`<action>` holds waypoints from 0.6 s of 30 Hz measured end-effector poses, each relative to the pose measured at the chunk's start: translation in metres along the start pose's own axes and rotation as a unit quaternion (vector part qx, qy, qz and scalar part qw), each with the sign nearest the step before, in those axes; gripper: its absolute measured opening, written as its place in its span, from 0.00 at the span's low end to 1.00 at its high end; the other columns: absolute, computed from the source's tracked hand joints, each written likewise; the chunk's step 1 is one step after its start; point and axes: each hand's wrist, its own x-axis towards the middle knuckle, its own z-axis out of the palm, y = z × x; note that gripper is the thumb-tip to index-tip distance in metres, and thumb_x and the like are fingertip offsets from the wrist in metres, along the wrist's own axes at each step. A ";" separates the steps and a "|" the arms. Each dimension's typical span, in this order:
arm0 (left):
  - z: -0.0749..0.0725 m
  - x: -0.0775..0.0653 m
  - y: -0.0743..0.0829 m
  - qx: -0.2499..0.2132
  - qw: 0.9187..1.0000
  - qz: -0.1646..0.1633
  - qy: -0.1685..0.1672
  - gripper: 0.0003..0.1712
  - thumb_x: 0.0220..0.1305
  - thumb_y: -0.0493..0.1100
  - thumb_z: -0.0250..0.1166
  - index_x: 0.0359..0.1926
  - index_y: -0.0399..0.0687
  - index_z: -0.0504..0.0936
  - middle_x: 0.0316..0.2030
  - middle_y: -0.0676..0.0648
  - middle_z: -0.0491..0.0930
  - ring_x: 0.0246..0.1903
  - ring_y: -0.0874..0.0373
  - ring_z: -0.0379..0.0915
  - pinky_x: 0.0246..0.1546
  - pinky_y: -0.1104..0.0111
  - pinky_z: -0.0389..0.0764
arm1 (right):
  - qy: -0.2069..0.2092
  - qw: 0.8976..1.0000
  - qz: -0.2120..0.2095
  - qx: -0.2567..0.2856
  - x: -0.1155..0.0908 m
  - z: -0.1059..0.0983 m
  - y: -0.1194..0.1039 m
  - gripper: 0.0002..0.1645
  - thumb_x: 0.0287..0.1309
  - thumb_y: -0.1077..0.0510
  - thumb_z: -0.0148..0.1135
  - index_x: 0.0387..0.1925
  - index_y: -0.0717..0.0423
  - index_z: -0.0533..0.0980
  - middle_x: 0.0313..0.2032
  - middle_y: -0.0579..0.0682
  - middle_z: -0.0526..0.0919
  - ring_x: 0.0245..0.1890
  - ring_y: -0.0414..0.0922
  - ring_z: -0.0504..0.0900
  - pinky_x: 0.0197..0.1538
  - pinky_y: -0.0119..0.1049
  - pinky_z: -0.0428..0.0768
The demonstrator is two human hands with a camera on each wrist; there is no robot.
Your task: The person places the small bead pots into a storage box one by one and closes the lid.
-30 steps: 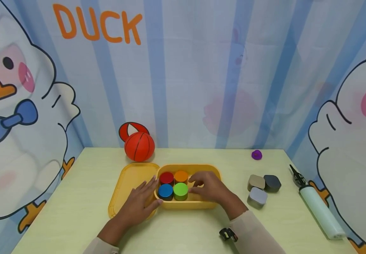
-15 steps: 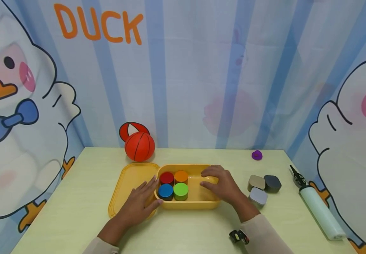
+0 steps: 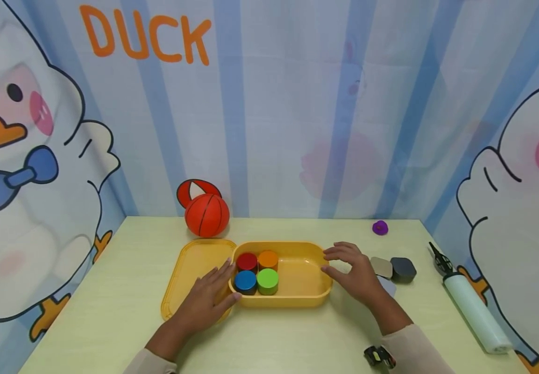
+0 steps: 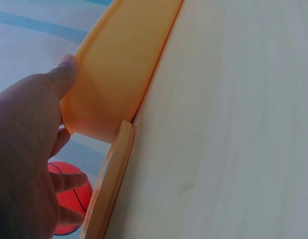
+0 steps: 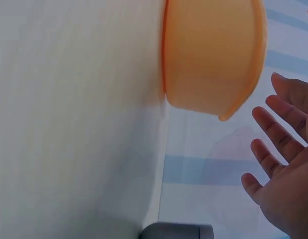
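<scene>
A yellow rectangular box point(image 3: 303, 300) sits mid-table. Inside its left half stand round pieces with red point(image 3: 247, 261), orange point(image 3: 268, 259), blue point(image 3: 245, 281) and green point(image 3: 267, 280) tops, grouped two by two. My left hand point(image 3: 210, 297) lies at the box's left end, fingers fairly straight and thumb at the rim point(image 4: 86, 47). Under that hand, the flat yellow lid point(image 3: 176, 280) is partly covered. Just past the box's right end, my right hand point(image 3: 355, 272) is held with fingers loosely spread and nothing in them; in the right wrist view its fingers point(image 5: 276, 132) are apart from the box.
Beige point(image 3: 381, 267), dark point(image 3: 403, 270) and grey point(image 3: 388, 286) rounded blocks stand right of the right hand, which partly hides the grey one. A red ball point(image 3: 207, 215) and a purple piece point(image 3: 380, 227) are at the back. A pale green cylinder point(image 3: 476, 313) lies far right.
My right hand has drawn back to the right, from beside the green and orange pieces to beyond the box's right end. The left hand stays in place.
</scene>
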 end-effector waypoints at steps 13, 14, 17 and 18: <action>0.000 -0.001 0.001 -0.005 1.000 -0.006 -0.004 0.46 0.80 0.70 0.57 0.88 0.58 0.58 0.88 0.53 0.53 0.84 0.30 0.57 0.76 0.20 0.55 | 0.033 0.998 0.016 -0.042 -0.028 -0.022 0.010 0.15 0.58 0.63 0.82 0.48 0.59 0.90 0.56 0.58 0.92 0.70 0.65 0.77 0.71 0.71 0.73; 0.000 -0.001 0.001 -0.004 1.000 -0.007 -0.004 0.46 0.80 0.70 0.57 0.88 0.58 0.58 0.88 0.53 0.53 0.84 0.31 0.57 0.76 0.21 0.55 | 0.036 0.998 0.015 -0.043 -0.029 -0.023 0.011 0.15 0.58 0.63 0.82 0.48 0.59 0.90 0.56 0.58 0.91 0.69 0.65 0.77 0.71 0.72 0.73; -0.001 -0.001 0.001 -0.004 1.000 -0.007 -0.006 0.47 0.80 0.71 0.57 0.88 0.58 0.57 0.88 0.53 0.52 0.84 0.31 0.56 0.77 0.21 0.54 | 0.049 0.997 0.008 -0.053 -0.035 -0.029 0.017 0.16 0.57 0.64 0.82 0.48 0.58 0.91 0.54 0.57 0.92 0.66 0.63 0.78 0.69 0.67 0.75; -0.002 -0.001 0.001 -0.004 1.000 -0.007 -0.007 0.47 0.80 0.71 0.57 0.88 0.58 0.57 0.88 0.53 0.52 0.84 0.31 0.56 0.77 0.21 0.54 | 0.054 0.997 0.005 -0.063 -0.037 -0.031 0.019 0.16 0.57 0.64 0.83 0.47 0.58 0.91 0.53 0.56 0.92 0.65 0.62 0.79 0.67 0.63 0.76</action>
